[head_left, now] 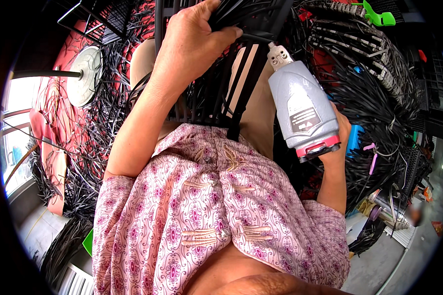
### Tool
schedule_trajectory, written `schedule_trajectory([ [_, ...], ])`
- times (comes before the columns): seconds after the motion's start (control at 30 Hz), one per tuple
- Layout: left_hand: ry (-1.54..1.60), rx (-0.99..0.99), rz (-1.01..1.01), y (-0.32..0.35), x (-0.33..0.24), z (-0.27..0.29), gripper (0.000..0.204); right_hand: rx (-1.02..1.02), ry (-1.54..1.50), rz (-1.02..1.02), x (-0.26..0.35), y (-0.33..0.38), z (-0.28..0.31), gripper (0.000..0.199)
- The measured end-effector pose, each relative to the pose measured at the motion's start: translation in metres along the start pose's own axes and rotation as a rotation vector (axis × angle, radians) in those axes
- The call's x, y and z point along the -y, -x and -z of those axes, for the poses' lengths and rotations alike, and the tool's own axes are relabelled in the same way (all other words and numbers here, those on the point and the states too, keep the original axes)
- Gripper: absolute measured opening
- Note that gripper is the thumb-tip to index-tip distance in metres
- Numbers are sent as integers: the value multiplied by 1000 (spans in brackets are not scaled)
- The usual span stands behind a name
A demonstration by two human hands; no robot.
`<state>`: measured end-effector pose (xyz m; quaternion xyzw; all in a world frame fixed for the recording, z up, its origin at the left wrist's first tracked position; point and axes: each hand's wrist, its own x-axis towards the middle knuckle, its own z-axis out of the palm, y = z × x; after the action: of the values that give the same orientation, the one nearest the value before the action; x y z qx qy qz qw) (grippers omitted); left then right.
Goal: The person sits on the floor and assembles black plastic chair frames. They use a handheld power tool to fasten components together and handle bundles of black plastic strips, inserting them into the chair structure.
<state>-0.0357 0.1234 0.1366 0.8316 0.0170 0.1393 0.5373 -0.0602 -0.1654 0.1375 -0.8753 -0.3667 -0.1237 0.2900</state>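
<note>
Two hands work: the left hand (194,39) clenches black strips (241,19). The right hand (340,132) grips a grey power tool (302,108), nozzle at the strips.

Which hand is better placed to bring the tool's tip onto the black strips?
Right, most likely. The right hand holds the grey power tool, whose tip is beside the black strips. The left hand is gripping those strips, so it is busy steadying them.
</note>
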Motion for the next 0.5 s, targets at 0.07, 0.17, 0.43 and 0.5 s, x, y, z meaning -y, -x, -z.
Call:
schedule_trajectory([
  [0.07, 1, 0, -12, 1, 0, 0, 27, -18, -1, 26, 0, 1, 1, 65],
  [0.17, 4, -2, -26, 1, -1, 0, 27, -4, 12, 12, 3, 0, 1, 66],
  [0.43, -44, 6, -38, -1, -1, 0, 31, 20, 41, -69, 19, -8, 3, 61],
  [0.5, -95, -5, -23, 0, -6, 1, 35, 34, 62, -95, 19, -10, 4, 59],
])
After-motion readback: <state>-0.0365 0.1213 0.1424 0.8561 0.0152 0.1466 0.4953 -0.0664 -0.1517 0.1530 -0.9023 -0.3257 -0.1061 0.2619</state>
